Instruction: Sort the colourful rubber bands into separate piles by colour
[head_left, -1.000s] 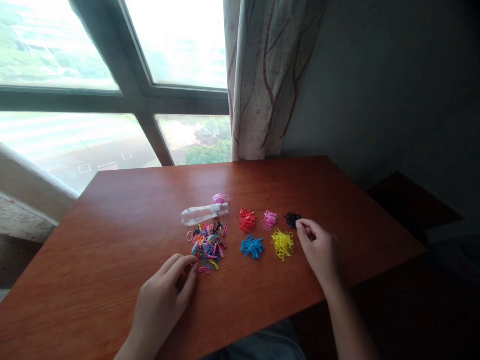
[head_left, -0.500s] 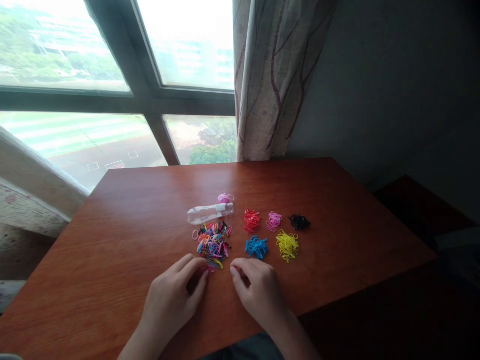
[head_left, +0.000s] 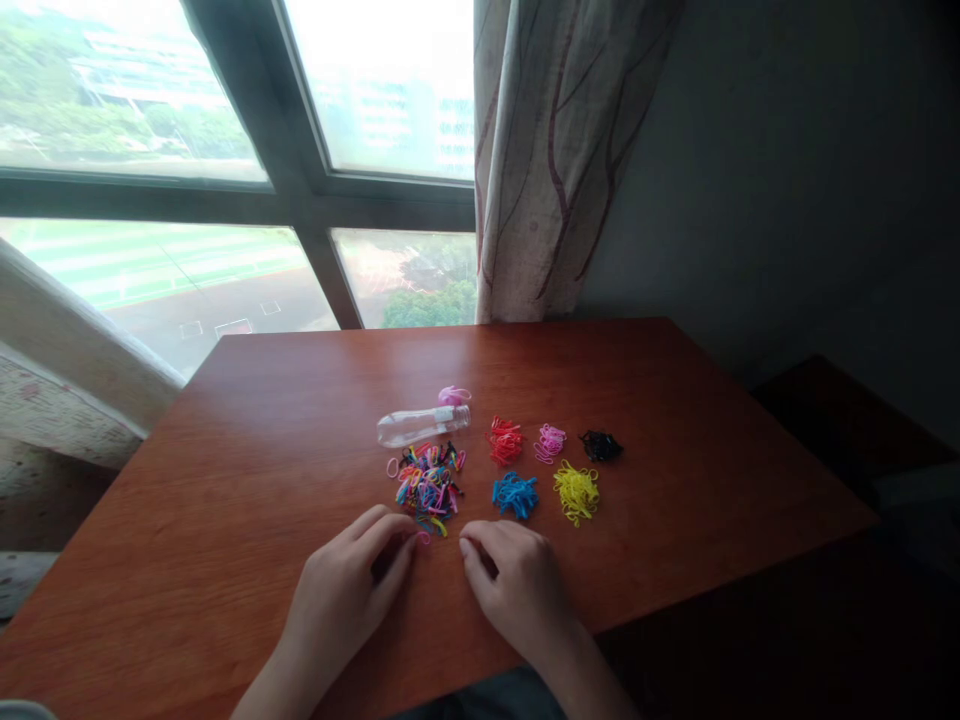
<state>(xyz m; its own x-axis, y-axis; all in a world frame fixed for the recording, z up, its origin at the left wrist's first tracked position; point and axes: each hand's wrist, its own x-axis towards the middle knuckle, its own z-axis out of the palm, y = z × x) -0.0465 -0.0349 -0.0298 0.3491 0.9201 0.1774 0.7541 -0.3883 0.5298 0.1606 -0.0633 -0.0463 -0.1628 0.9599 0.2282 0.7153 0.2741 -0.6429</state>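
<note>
At the near edge of a mixed heap of coloured rubber bands (head_left: 430, 480), my left hand (head_left: 352, 575) is closed in a pinch. A pink rubber band (head_left: 424, 538) sticks out from its fingertips. Facing it across a small gap, my right hand (head_left: 517, 570) is also pinched shut; whatever lies between its fingertips is hidden. Just beyond the right hand is a pile of blue rubber bands (head_left: 514, 495), with yellow rubber bands (head_left: 576, 492) to its right. Behind these lie separate piles of red rubber bands (head_left: 505, 441), pink rubber bands (head_left: 550, 443) and black rubber bands (head_left: 601, 446).
A clear plastic bottle (head_left: 420, 427) lies on its side behind the mixed heap, its neck pointing right. Beside that neck is a pink item (head_left: 454, 396). The wooden table (head_left: 225, 480) meets a window and a curtain (head_left: 532, 200) at the back.
The view has shifted very slightly. Both hands keep almost the same pinched poses, and the piles look unchanged.
</note>
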